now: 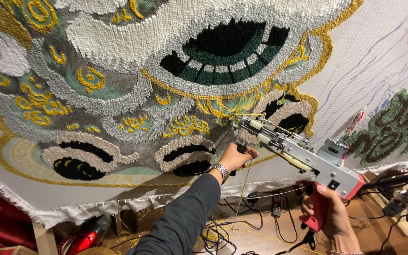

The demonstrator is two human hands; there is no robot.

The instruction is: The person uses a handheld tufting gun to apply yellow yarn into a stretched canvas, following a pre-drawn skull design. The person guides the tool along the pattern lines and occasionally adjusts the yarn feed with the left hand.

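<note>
Both hands are closed on the tufting gun point(298, 153): the right hand point(329, 215) is wrapped round the red grip low at the right, the left hand point(237, 158) is clenched on the front handle. The gun's long axis is run up and to the left, its needle end met with the stretched cloth point(369, 61) by the yellow tufting point(185, 126); contact seems made, though the tip is hard to see. The left hand is nearer the cloth. Cables point(223, 236) are strewn on the floor below.

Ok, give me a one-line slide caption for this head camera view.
Both hands steer a tufting gun, left hand on its front grip, right hand on its red handle, against the patterned rug cloth.
</note>
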